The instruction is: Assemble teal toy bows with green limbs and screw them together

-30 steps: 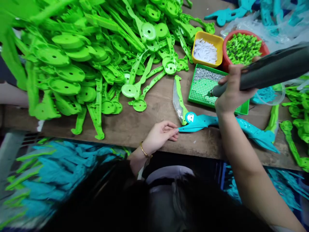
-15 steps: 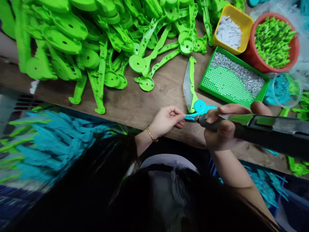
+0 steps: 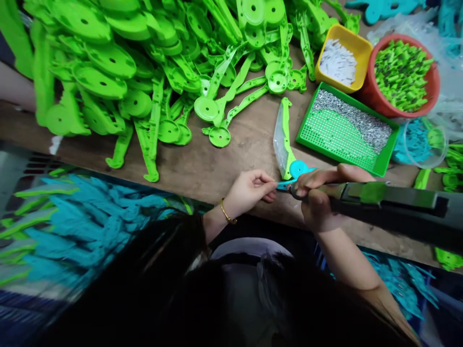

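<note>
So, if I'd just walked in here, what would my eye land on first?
Probably the heap of bright green plastic parts, filling the upper left of the view. Next comes the bulky dark tool in the right hand, its tip by a turquoise piece whose end the left hand pinches. Then the red tub of small green bits, at upper right.

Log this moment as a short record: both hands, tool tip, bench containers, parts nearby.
Left grip: bare hand, pinching left end of blue part
Right grip: bare hand, around dark handheld tool
Tool tip: at blue part; exact contact unclear
Yellow bin: white pieces
Red tub: green pieces
Green tray: metal pieces
Bench left: piled green parts
</note>
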`<state>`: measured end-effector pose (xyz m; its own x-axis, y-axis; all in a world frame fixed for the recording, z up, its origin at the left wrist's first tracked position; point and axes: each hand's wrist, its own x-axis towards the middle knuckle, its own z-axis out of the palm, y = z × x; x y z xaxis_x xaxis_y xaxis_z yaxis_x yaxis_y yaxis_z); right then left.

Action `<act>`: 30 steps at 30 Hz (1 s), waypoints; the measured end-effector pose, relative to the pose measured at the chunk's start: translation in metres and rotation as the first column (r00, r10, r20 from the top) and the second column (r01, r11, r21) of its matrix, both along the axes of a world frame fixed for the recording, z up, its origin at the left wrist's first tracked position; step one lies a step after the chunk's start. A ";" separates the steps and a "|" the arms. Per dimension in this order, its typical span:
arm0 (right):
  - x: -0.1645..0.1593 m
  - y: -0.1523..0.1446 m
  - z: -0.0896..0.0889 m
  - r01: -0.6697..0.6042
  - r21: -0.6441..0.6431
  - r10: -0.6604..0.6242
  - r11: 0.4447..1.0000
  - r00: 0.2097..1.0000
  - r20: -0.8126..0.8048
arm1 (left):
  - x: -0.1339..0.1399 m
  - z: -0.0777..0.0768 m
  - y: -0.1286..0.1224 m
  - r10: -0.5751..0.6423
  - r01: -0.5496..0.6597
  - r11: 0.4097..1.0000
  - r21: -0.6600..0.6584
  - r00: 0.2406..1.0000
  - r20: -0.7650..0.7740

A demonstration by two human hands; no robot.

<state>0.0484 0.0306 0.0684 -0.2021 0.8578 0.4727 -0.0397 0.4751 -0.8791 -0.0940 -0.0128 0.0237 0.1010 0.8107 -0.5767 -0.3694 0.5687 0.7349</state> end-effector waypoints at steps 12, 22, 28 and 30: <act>0.033 0.134 -0.037 0.558 0.173 -0.549 0.811 0.829 -0.105 | -0.013 0.002 0.001 -0.148 0.146 0.989 -0.023 0.987 -0.064; 0.041 0.134 -0.049 0.525 0.038 -0.525 0.850 0.851 -0.003 | -0.014 0.025 0.012 0.150 0.507 0.792 0.340 0.378 -0.914; 0.033 0.098 0.005 0.611 0.118 -0.579 0.783 0.785 -0.222 | 0.043 0.024 0.035 0.266 0.805 0.491 0.332 0.224 -0.938; 0.035 0.076 0.018 0.544 0.101 -0.511 0.833 0.826 -0.238 | 0.058 0.021 0.042 0.181 0.830 0.505 0.236 0.165 -0.970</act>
